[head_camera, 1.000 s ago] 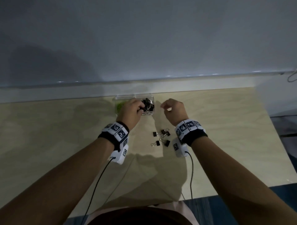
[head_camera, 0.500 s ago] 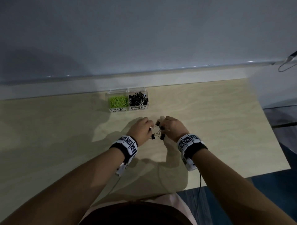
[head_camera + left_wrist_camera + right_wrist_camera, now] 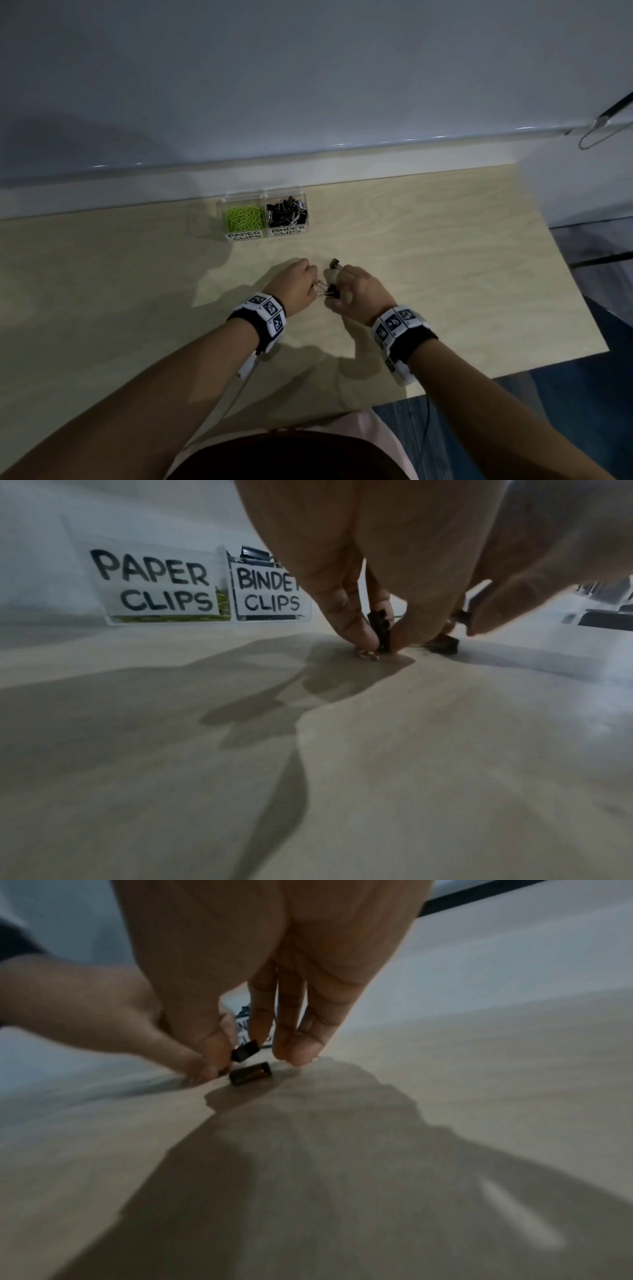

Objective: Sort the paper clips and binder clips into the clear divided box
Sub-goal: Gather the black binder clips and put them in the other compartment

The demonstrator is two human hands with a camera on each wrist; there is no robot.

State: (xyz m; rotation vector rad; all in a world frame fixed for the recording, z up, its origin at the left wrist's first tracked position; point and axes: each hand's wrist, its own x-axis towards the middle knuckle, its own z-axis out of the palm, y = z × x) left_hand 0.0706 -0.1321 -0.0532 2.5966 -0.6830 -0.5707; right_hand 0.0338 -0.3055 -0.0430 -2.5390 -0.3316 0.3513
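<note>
The clear divided box [image 3: 263,236] stands at the back of the table, green paper clips [image 3: 245,219] in its left cell and black binder clips [image 3: 286,214] in its right cell. My left hand [image 3: 310,286] is down on the table, thumb and finger pinching a black binder clip [image 3: 380,631] whose wire handles touch the wood. My right hand [image 3: 339,274] pinches another black binder clip [image 3: 245,1051] just above the table. A third binder clip [image 3: 250,1076] lies on the table between the two hands.
The light wooden table [image 3: 445,274] ends at a right edge with dark floor beyond it. A pale wall ledge [image 3: 308,161] runs behind the box. Paper labels on the box front [image 3: 154,585] read PAPER CLIPS and BINDER CLIPS.
Both hands came back from the box to the loose binder clips nearer me. Each now pinches a clip, and the right one has lifted off the table.
</note>
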